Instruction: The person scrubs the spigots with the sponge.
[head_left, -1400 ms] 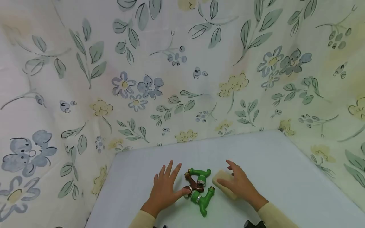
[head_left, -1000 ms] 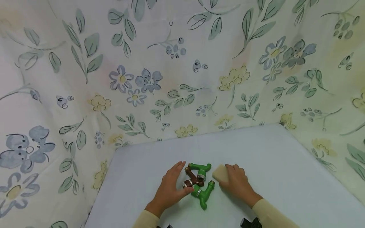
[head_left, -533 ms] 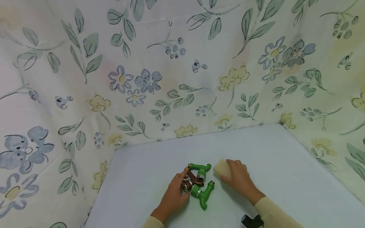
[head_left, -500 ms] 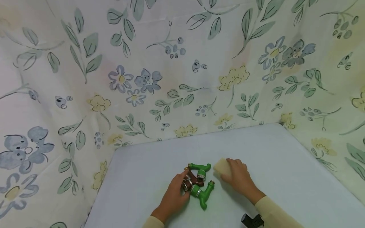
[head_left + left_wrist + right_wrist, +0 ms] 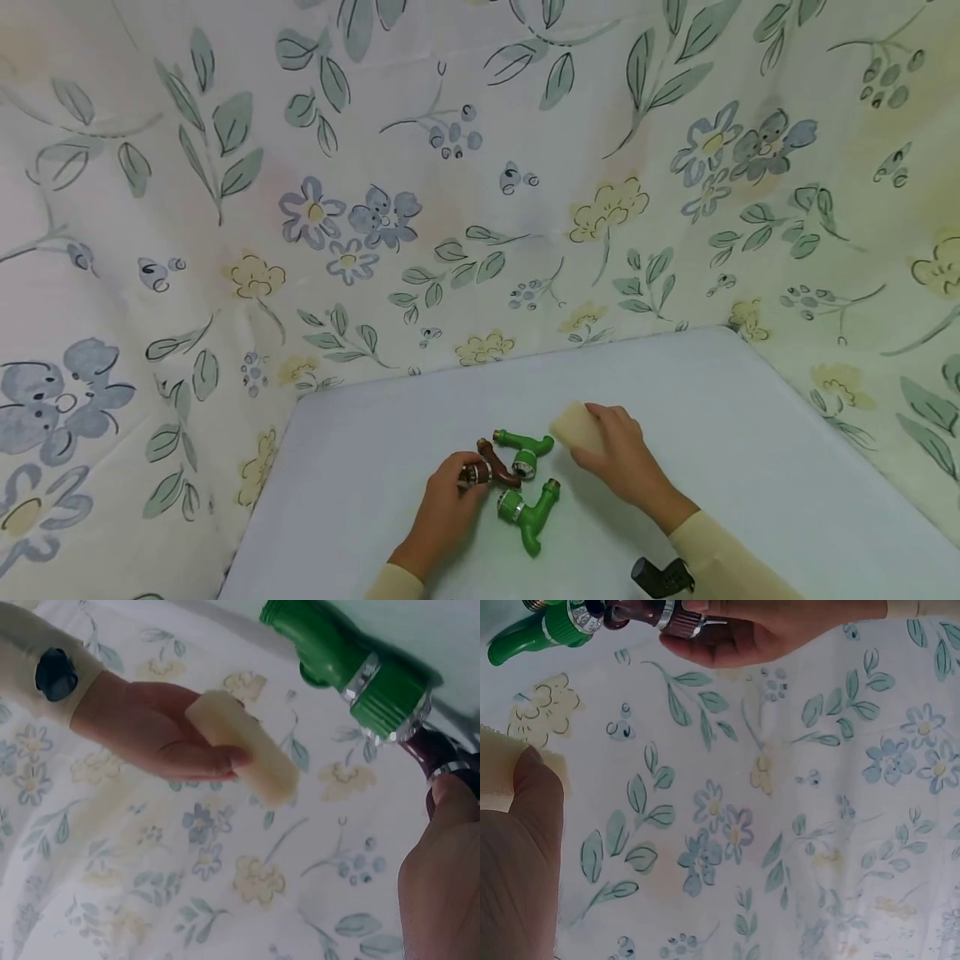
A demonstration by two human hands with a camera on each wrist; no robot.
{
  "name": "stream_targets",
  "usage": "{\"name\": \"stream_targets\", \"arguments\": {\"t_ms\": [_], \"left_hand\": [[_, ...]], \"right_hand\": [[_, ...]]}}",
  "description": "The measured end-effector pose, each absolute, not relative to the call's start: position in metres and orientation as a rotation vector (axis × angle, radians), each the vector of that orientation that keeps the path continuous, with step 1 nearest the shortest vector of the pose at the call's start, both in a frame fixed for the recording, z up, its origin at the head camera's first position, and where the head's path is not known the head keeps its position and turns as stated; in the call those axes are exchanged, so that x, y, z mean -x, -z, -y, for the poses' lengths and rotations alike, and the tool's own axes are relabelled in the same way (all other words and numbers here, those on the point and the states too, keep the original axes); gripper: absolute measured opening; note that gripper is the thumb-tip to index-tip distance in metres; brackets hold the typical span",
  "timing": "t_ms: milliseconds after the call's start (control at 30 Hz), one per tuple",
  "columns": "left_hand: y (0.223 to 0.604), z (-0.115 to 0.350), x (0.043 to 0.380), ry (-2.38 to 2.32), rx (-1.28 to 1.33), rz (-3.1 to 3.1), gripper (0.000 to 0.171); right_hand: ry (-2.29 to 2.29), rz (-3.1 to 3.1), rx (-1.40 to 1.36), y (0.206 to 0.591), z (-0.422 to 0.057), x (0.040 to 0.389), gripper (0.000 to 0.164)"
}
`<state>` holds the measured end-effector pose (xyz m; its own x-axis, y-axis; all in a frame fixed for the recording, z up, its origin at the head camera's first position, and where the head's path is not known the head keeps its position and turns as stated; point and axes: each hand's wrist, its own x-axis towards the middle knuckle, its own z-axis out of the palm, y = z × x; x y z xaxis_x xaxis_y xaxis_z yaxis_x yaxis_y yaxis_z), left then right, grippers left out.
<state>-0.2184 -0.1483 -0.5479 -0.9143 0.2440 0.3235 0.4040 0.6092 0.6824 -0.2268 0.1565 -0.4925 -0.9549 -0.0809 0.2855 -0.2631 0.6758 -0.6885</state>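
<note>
My left hand (image 5: 442, 512) grips the knob end of a brown tap (image 5: 497, 467), seen at the middle of the table in the head view. My right hand (image 5: 621, 458) holds a pale yellow sponge (image 5: 574, 429) between thumb and fingers, right of the taps. In the left wrist view the sponge (image 5: 244, 750) is tilted in that hand. Two green taps lie close by: one green tap (image 5: 513, 438) behind the brown one, another green tap (image 5: 536, 521) in front. The brown tap's knob (image 5: 681, 619) is partly covered by the left fingers in the right wrist view.
A white table (image 5: 360, 467) carries everything. Floral cloth (image 5: 450, 208) hangs behind it and along both sides. A black device (image 5: 660, 577) sits by the right wrist at the bottom of the head view.
The left hand has closed round the brown tap and shifted it slightly left, apart from the near green tap. The right hand has taken hold of the sponge and moved it slightly away.
</note>
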Motion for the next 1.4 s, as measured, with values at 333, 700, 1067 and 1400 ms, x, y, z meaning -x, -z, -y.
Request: {"name": "stream_targets", "arguments": {"t_ms": [333, 700, 1067, 1400], "left_hand": [[0.497, 0.175, 0.228, 1.609, 0.533, 2.335, 0.04], [0.411, 0.161, 0.202, 1.889, 0.752, 2.163, 0.047], [0.401, 0.128, 0.185, 1.979, 0.897, 2.071, 0.044], [0.402, 0.126, 0.185, 1.971, 0.965, 2.103, 0.041]], "right_hand": [[-1.256, 2.587, -0.326, 0.477, -0.152, 0.227, 0.073], [-1.45, 2.402, -0.555, 0.435, -0.136, 0.216, 0.067], [-1.568, 2.383, -0.885, 0.417, -0.106, 0.195, 0.063], [-1.514, 2.412, -0.88, 0.39, -0.111, 0.186, 0.06]]}}
